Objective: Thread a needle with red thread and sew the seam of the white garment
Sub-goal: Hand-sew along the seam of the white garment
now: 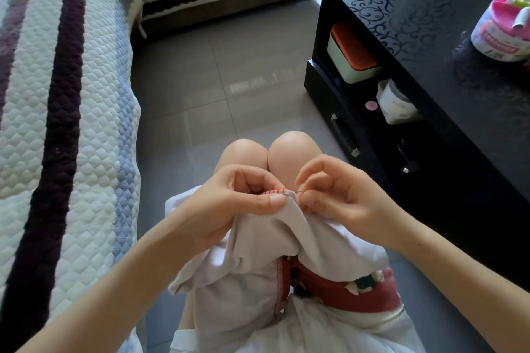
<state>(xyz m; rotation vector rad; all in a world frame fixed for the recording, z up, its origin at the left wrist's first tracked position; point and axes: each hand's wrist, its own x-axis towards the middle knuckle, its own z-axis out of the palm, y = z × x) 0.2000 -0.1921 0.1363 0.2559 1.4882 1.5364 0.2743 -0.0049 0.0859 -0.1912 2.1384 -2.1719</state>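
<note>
Left hand (229, 209) pinches our white cloth garment (258, 241) taut at its red-stitched seam (276, 189) so right hand (344, 200), pinching the thin needle (298, 193), can pierce.

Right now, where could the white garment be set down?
Bare: the grey floor tiles between quilted sofa cover and black cabinet; the cabinet top beside the thread container. Crowded: the lap, where left hand pinches the white garment, right hand the needle.

We sit in a home living room: a sofa (71, 94) with a quilted striped cover left of our left hand (229, 206), grey floor tiles (229, 66) beyond it, a glossy black cabinet (430, 37) right of our right hand (344, 203).
</note>
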